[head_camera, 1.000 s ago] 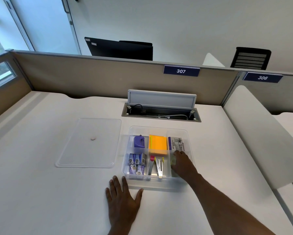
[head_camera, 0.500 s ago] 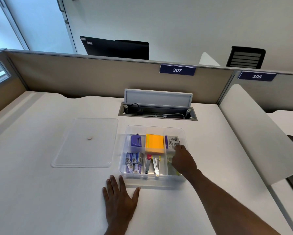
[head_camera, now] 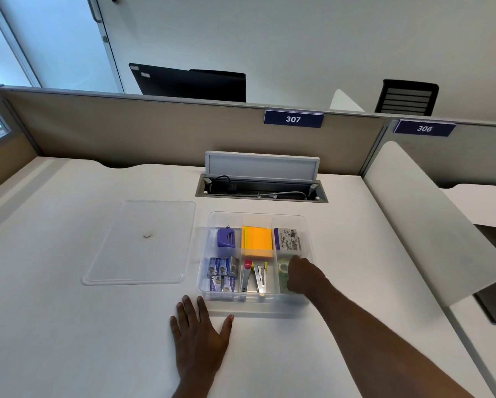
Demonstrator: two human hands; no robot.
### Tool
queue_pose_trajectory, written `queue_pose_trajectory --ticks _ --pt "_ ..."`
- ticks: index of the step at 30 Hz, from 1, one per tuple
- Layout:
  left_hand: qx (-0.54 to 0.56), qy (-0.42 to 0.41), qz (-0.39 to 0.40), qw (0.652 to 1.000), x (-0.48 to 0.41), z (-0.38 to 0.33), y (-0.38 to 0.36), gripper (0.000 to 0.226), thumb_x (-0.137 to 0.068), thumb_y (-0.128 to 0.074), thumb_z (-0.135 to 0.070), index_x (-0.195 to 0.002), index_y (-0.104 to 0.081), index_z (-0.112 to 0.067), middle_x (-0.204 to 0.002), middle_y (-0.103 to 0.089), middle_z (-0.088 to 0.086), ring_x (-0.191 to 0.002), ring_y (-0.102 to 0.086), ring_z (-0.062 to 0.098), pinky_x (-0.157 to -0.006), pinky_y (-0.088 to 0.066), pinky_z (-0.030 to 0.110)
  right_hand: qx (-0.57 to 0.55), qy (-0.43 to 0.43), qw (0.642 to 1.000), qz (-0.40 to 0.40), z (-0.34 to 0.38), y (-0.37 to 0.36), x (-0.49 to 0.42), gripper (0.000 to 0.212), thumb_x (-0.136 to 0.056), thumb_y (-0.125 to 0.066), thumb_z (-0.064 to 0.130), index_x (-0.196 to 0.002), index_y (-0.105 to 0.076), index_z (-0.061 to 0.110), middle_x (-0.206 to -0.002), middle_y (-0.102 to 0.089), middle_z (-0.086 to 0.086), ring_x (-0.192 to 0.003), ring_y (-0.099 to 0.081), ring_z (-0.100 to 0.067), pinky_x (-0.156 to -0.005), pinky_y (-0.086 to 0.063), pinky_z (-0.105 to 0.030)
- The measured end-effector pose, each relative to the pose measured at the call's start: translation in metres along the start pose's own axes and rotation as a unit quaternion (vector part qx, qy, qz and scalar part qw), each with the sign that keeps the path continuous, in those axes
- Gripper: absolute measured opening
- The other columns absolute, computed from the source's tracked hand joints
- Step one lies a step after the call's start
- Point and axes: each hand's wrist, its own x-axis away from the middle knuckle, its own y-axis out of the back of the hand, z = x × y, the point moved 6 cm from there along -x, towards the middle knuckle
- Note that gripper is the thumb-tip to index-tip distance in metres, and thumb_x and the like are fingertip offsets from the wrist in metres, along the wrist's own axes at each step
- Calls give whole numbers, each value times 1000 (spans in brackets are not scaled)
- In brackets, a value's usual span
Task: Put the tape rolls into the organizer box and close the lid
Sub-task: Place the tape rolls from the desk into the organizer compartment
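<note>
Clear box (head_camera: 209, 291) sits open on the white desk (head_camera: 68, 326), divided into compartments. Right hand (head_camera: 304, 275) reaches into the right near compartment, fingers curled down at a clear tape roll (head_camera: 282, 267) lying there; whether they pinch it cannot be told, as the hand hides the contact. A second roll may lie nearer under the hand, unclear. Behind the roll, same column, a labelled packet (head_camera: 288, 239). Middle column: orange pad (head_camera: 257, 242) at the back, staple tools (head_camera: 255, 278) in front. Left column: purple item (head_camera: 226, 238) at the back, 4 small blue boxes (head_camera: 222, 272) in front. Left hand (head_camera: 199, 337) lies flat on the desk just beside the box's near left corner, fingers spread, thumb out. Lid (head_camera: 143, 242) lies flat on the desk left of the box, apart from it
</note>
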Motion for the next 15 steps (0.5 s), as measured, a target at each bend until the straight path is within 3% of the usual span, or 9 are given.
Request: queue_pose_trajectory --ticks 5,15 --pt "-7 3 1 1000 -1 1 -1 106 -70 6 -80 -148 -23 -14 -157 -19 19 -146 -17 34 -119 -15 50 14 15 1000 -12 0 -5 4 41 -85 -57 10 -122 -45 -3 -116 -65 -19 -105 -66 -35 -89 -55 -43" --pt "12 -1 0 1000 0 -1 3 104 -74 -1 -79 -143 -36 -9 -152 -30 23 -142 -28 38 -115 -22 53 -35 8 999 -9 11 -1 4 51 -82 -66 19 -122 -41 1 -119 -57 -21 -107 -62 -37 -91 -53 -42"
